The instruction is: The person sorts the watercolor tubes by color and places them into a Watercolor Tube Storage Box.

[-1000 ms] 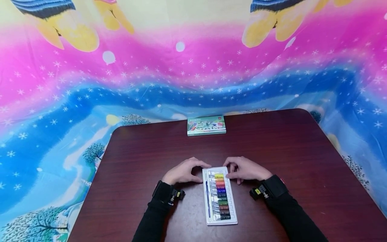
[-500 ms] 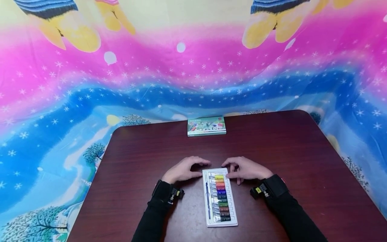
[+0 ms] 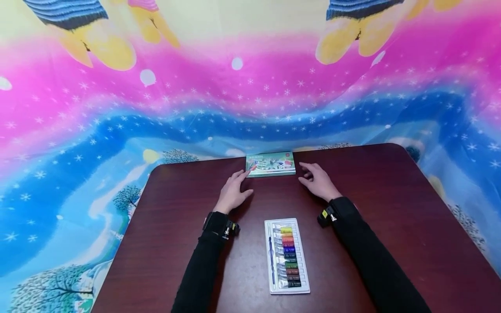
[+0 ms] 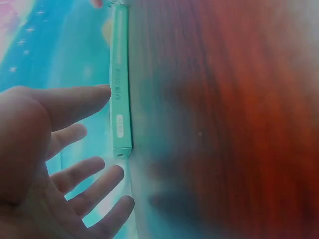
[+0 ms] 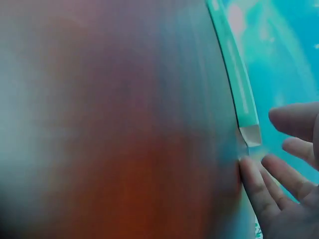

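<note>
A flat green box (image 3: 271, 165) printed with plants lies at the far edge of the table. My left hand (image 3: 233, 191) reaches to its left front corner, fingers spread, the index finger overlapping the box in the head view; I cannot tell if it touches. Beyond the box's right end, my right hand (image 3: 320, 182) is held apart from it, fingers loosely bent and holding nothing. In the left wrist view the box's long side (image 4: 119, 84) stands beyond the thumb. Nearer me rests a white tray (image 3: 304, 265) of paint tubes (image 3: 288, 256) with a thin blue paintbrush (image 3: 272, 261).
The dark red-brown table (image 3: 188, 195) has rounded far corners. Behind it hangs a colourful cloth (image 3: 219, 117) with snowflakes, close against the table's back edge. Black sleeves and wrist cameras cover both of my forearms.
Both hands have left the sides of the white tray and moved forward to the two ends of the green box. The tray and box lie where they were.
</note>
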Demonstrator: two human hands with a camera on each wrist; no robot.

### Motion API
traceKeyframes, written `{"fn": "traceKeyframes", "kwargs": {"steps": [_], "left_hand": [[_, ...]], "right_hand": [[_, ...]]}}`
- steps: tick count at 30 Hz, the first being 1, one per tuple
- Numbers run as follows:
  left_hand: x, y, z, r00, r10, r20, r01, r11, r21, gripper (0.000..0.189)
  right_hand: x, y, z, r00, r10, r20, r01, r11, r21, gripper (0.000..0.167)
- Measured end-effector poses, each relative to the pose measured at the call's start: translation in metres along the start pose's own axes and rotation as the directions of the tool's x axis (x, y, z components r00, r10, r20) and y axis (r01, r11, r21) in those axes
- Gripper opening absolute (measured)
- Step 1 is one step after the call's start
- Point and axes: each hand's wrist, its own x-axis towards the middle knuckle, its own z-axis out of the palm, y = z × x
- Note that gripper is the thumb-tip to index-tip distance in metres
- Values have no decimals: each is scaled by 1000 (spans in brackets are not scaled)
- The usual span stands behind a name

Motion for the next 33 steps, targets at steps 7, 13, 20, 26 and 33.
{"fn": "traceKeyframes", "kwargs": {"steps": [7,13,20,26,33], "left_hand": [[10,2,7,998,-9,59,0,991,136,57],[10,5,4,997,-4,75,-10,984,179,56],[9,2,0,995,9,97,-24,986,163,55],[12,-4,-5,987,44,155,-65,989,131,58],[21,-2,-5,970,44,240,-70,993,99,66]], "right_hand": [[41,-2,-1,991,-43,126,60,989,-134,62],[69,2,-1,979,-25,201,68,975,-211,60],[78,-2,-6,975,9,223,59,952,-299,62],[66,-4,-9,982,10,188,48,953,-300,61],[42,-5,-9,986,-67,150,105,960,-261,35]]}}
